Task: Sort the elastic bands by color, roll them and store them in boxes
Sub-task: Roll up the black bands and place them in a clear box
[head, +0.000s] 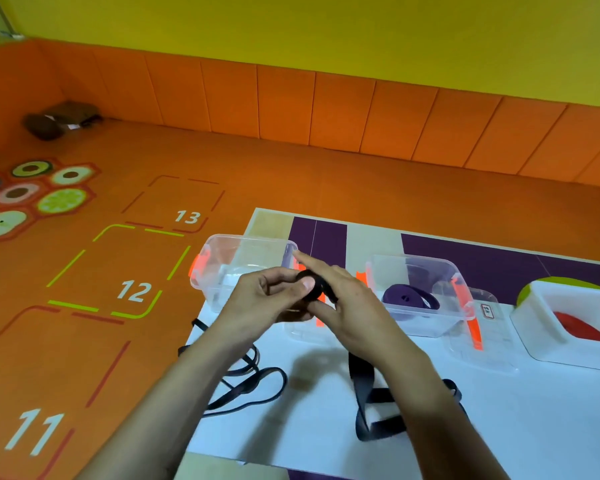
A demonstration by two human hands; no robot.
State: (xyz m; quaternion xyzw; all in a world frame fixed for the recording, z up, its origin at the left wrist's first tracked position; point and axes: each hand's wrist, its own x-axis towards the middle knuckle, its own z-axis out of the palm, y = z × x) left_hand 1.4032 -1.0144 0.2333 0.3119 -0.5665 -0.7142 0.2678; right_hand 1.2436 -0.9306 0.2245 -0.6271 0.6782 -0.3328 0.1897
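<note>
Left hand (267, 301): closed on the rolled part of the black elastic band (314, 289), with the thumb pressed flat on the roll's face and the fingers curled behind it.
Right hand (350, 306): set against the same roll from the other side. The roll is held between the thumb below and the fingers above, and the index finger is stretched straight out past it.
Black elastic band: held in the air between both hands, above the table (482, 427) and in front of the left clear box (222, 271). Only part of it is rolled.
Loose tail (362, 386): hung from under the right hand down to the table, where it is folded into a flat loop.
Thin black band (253, 386): left unrolled on the table's left edge, under the left forearm, in tangled loops.
Left clear box: lid off, orange latches at both ends. No contents can be made out.
Middle clear box (426, 323): lid off — a rolled purple band (407, 299) is kept inside.
White box (534, 327): at the right edge, with a red band (581, 329) inside.
Clear lid (478, 351): laid flat on the table between the middle clear box and the white box.
Floor (291, 174): orange, marked with the numbers 11, 12 and 13 — seen to the left of the table.
</note>
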